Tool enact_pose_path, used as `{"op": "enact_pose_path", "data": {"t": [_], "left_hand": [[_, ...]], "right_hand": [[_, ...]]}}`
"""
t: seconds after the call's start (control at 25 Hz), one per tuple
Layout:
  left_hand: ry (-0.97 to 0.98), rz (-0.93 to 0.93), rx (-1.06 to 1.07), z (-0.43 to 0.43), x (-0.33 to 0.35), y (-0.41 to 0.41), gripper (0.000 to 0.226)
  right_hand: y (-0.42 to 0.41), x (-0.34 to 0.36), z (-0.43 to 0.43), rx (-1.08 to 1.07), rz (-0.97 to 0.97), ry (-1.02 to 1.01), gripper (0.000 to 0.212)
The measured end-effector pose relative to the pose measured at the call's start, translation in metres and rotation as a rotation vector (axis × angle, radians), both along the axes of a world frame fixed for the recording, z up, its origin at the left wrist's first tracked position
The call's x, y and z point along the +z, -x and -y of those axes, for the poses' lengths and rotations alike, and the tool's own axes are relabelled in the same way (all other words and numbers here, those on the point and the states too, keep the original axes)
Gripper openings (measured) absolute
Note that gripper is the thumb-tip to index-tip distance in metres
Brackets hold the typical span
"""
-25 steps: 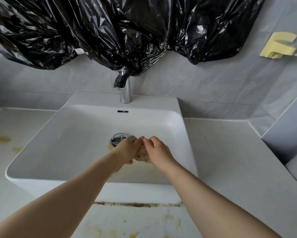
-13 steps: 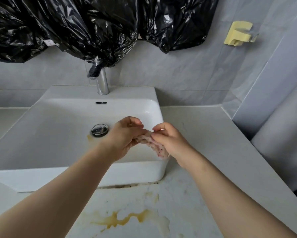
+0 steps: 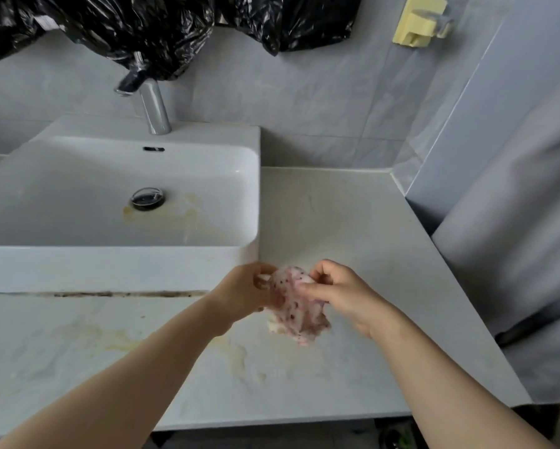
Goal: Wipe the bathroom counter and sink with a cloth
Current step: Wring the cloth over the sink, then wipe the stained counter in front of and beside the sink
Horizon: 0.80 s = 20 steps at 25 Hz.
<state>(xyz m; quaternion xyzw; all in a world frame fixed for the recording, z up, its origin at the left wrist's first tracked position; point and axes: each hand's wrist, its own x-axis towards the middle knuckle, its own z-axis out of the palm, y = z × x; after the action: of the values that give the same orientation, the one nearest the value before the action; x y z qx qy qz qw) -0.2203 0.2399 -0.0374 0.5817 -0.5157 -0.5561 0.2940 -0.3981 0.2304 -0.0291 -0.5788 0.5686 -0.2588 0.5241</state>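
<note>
So we've got the speckled pink cloth (image 3: 296, 311) bunched between both hands, left hand (image 3: 246, 294) and right hand (image 3: 338, 294) each pinching it with curled fingers, held above the stained bench (image 3: 353, 222) just right of the sink (image 3: 249, 196).

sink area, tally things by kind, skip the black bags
sink: 1
tap: 1
drain plug: 1
counter: 1
cloth: 1
yellow wall holder: 1
hands: 2, left hand, right hand
total: 8

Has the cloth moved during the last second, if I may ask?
Yes. The cloth left the sink, coming out past its front right corner to above the counter.
</note>
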Motion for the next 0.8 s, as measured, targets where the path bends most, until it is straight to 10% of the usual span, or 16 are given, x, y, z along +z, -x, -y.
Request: {"op": "enact_pose_path", "data": {"t": [0.32, 0.44, 0.6, 0.8], "left_hand": [[-0.259, -0.059, 0.137, 0.000, -0.026, 0.023, 0.018], [0.004, 0.493, 0.008, 0.004, -0.047, 0.026, 0.024], [0.373, 0.966, -0.209, -0.012, -0.075, 0.013, 0.041], [0.344, 1.161, -0.342, -0.038, -0.102, 0.000, 0.076]], "right_hand": [[0.021, -0.037, 0.004, -0.156, -0.373, 0.114, 0.017], [0.017, -0.063, -0.005, -0.065, -0.965, 0.455, 0.023], [0.001, -0.108, -0.023, 0.160, -0.951, 0.379, 0.045], [0.018, -0.121, -0.031, 0.253, -1.023, 0.330, 0.059]]}}
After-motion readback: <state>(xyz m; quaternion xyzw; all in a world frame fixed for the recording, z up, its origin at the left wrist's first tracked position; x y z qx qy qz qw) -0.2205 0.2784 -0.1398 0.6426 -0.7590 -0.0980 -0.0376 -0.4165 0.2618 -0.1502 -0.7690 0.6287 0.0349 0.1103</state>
